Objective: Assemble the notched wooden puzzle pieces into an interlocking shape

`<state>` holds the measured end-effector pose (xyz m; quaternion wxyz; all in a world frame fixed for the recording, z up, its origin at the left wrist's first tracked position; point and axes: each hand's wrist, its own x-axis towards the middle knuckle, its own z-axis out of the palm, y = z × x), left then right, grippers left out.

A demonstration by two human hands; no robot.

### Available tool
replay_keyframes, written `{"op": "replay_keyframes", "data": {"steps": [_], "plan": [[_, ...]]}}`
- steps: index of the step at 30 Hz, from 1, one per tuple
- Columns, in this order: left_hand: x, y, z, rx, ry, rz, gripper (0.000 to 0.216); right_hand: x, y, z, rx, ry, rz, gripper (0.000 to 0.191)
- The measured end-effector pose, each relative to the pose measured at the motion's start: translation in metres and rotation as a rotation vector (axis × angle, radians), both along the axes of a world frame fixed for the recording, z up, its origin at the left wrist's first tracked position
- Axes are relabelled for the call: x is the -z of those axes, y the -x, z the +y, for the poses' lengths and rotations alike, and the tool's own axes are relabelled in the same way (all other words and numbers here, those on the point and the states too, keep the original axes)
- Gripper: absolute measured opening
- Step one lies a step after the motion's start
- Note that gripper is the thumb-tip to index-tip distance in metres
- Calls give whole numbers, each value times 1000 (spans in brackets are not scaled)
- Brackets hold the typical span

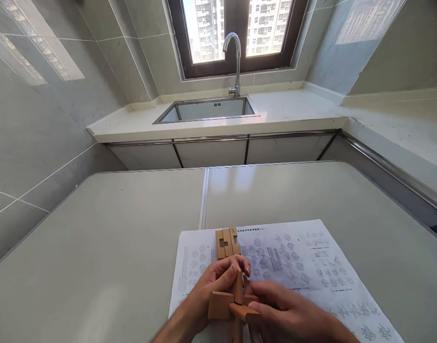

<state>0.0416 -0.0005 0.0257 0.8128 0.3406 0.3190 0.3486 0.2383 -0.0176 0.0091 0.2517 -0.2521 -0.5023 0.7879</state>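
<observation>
Over the lower part of a printed diagram sheet [254, 243], both hands grip a brown wooden interlocking puzzle [221, 306] whose pieces cross one another. My left hand [218, 281] is closed around its upper left side, thumb and fingers near the upright piece. From the right, my right hand [281, 305] pinches a piece that juts toward me at a slant. Fingers cover part of the joint between the pieces. Just beyond my left hand, several notched wooden blocks [225, 243] lie side by side on the sheet.
The pale table [133, 238] has a seam [204, 197] running away from me. Past its far edge stands a white counter [286, 107] with a sink [204, 120] and a tall faucet [236, 62] below a window. Tiled walls rise at both sides.
</observation>
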Motion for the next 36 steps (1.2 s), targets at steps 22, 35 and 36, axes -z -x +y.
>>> {"op": "replay_keyframes", "data": {"steps": [22,35,36], "plan": [[10,-5,2,-49,160,-11,28,11,-59,41,984,428,608,11],[10,-4,0,-33,150,-3,29,12,-39,33,985,354,341,20],[12,-3,0,-27,144,-6,28,12,-36,31,952,322,270,23]]}}
